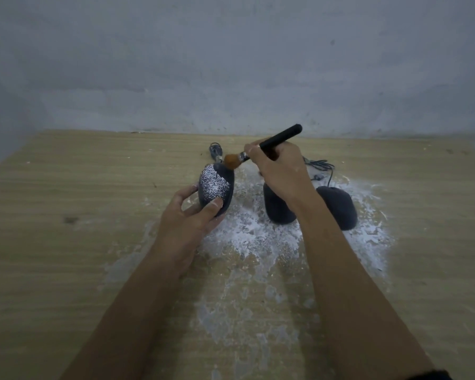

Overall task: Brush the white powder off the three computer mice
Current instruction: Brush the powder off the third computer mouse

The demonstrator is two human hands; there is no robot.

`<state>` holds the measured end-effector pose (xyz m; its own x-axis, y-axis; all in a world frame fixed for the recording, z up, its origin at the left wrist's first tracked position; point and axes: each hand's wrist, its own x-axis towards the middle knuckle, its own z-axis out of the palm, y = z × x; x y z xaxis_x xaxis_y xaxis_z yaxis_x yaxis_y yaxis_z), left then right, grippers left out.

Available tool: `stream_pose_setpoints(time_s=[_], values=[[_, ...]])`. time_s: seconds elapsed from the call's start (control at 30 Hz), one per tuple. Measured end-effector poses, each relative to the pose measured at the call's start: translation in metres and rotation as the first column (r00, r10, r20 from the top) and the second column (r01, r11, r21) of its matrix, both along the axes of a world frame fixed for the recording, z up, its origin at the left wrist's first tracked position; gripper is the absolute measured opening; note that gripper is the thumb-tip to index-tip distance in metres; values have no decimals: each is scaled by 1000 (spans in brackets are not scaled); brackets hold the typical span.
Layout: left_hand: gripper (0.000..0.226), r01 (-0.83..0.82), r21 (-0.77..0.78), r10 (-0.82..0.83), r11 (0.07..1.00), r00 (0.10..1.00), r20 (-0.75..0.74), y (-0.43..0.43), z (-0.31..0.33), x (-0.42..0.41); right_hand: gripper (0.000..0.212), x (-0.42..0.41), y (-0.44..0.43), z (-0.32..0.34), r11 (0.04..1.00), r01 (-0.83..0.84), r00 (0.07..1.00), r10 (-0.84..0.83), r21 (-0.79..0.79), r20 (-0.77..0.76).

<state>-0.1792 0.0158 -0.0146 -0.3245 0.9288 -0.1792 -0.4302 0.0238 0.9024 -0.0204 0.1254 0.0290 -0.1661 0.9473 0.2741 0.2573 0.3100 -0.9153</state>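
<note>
Left hand (187,212) grips a dark mouse (215,187) by its near end, thumb & fingers curled round it. The mouse's top is speckled w/ white powder (252,234); its far tip is clean. Right hand (277,165) is closed round a black-handled brush (263,148), bristles touching that far tip. The middle mouse (277,207), partly hidden by the wrist, and the right mouse (337,207) sit on the wooden table (66,187) amid spilled powder. Cables (324,165) lie behind.
</note>
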Motion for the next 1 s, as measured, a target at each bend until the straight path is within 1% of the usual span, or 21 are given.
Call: stream_pose_setpoints(time_s=[0.1,0.2,0.23,0.3,0.37,0.47,0.57,0.6,0.7,0.73,0.8,0.83,0.9,0.93,0.97,1.0], values=[[40,2,11,-2,1000,1000,-27,0,-1,1,19,1,-2,-1,998,-59,997,59,-3,44],[41,-1,12,1,1000,999,-54,0,0,1,16,-4,-2,2,999,-7,1000,6,52,10],[41,-6,10,7,1000,998,-63,0,0,2,14,-6,-3,2,997,-3,1000,2,82,21],[42,-13,7,13,1000,997,-78,-1,0,3,13,-7,-6,3,993,-47,995,37,110,91],[43,-12,5,13,1000,997,-79,-1,0,4,13,-7,-7,2,993,-75,992,65,93,106],[45,-11,3,11,1000,997,-80,-1,1,4,14,-8,-7,5,993,-32,998,26,113,52],[41,-19,-8,18,1000,997,-72,1,1,4,14,-6,-9,6,989,-129,986,120,76,118],[40,-22,-10,21,1000,998,-61,1,2,4,14,-6,-10,6,988,-142,985,135,54,112],[42,-25,-17,24,1000,999,-36,2,2,4,13,-7,-9,6,997,-40,999,38,73,40],[43,-23,-21,22,1000,999,-34,2,2,4,14,-7,-9,7,996,-36,997,30,82,64],[44,-18,-26,17,999,999,-29,2,3,4,15,-6,-11,7,993,-104,987,96,55,128],[45,-17,-28,17,999,1000,-24,2,3,4,15,-6,-11,6,992,-124,985,119,35,122],[47,-19,-32,18,999,1000,-12,3,3,4,15,-7,-11,6,995,-84,994,80,50,76],[48,-19,-33,18,999,1000,-8,3,3,4,15,-7,-12,7,996,-56,996,50,75,78],[49,-16,-35,16,999,1000,-7,3,3,4,15,-7,-12,8,994,-57,993,47,91,106],[49,-12,-37,12,999,1000,-8,3,3,4,16,-6,-14,9,992,-92,986,79,87,146]])
